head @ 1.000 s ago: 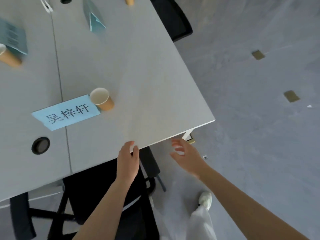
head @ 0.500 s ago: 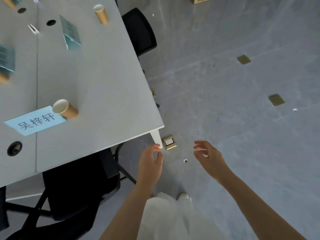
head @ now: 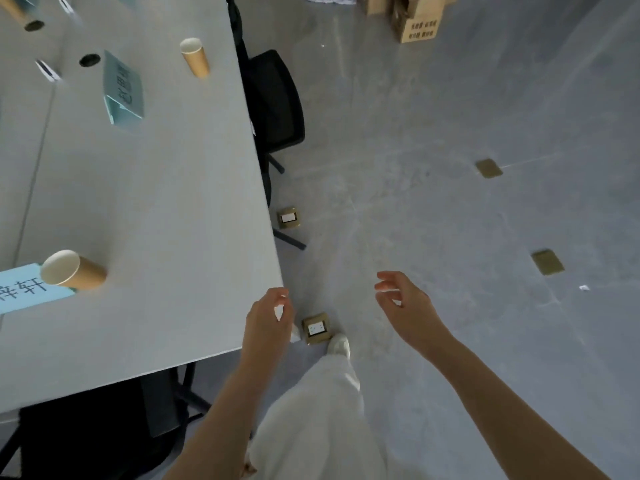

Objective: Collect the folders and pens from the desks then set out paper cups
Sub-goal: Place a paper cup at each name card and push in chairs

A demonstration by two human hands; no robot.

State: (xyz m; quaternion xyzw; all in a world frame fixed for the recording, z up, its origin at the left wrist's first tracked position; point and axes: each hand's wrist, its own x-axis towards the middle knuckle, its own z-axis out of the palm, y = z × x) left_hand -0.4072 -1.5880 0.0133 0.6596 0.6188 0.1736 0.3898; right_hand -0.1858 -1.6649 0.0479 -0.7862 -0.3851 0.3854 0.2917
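Note:
A brown paper cup [head: 71, 270] stands on the grey desk [head: 166, 209] near its left edge, touching a light blue name card [head: 24, 289]. A second paper cup [head: 195, 57] stands farther back near the desk's right edge, beside a folded blue name card [head: 123, 91]. My left hand [head: 268, 322] hovers at the desk's near right corner, fingers loosely curled and holding nothing. My right hand [head: 407, 308] is out over the floor, fingers apart and empty. No folder shows; a pen-like item [head: 46, 70] lies blurred at the far left.
A black chair [head: 277, 105] stands against the desk's right side and another chair [head: 97, 431] is tucked under the near edge. Brass floor sockets [head: 315, 328] dot the grey floor. Cardboard boxes [head: 415, 19] sit at the far top. My white-trousered leg [head: 322, 410] steps forward.
I have walked right along the desk's near edge and past its corner, so the desk has slid left in view. Both hands stayed empty and moved off the desk edge.

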